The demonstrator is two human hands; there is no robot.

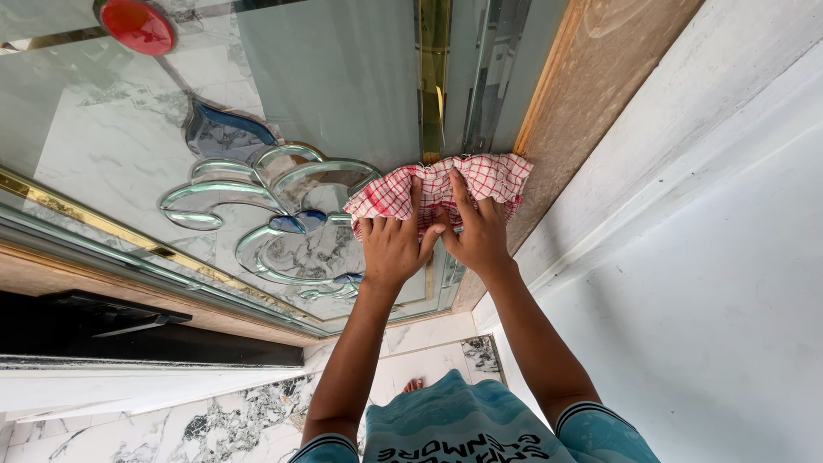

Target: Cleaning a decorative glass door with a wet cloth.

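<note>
Against the decorated glass panel (129,137), just right of the frame's centre, a red-and-white checked cloth (441,190) is pressed flat by two bare hands. Left hand (392,244): palm down on the cloth's lower left part, fingers spread and pointing toward 12 o'clock, flat rather than closed around the fabric. Right hand (476,233): laid just beside the left, thumbs touching or nearly so, fingers extended over the cloth's middle toward 12 o'clock, likewise open and pressing, gripping nothing. The cloth spans from the glass at 9 o'clock to the brown wooden frame (591,77) at 3 o'clock, its right edge lying on that frame. A vertical brass strip (435,69) runs from the cloth's top edge toward 12 o'clock. At 9 o'clock of the hands: raised curved glass ornament (257,193) with blue inlays. At 10 o'clock, far off: a red disc (137,26) on the glass. At 3 to 5 o'clock: a white wall (720,283). At 6 o'clock: both forearms, a teal shirt (463,424), and marble floor (214,424) below
</note>
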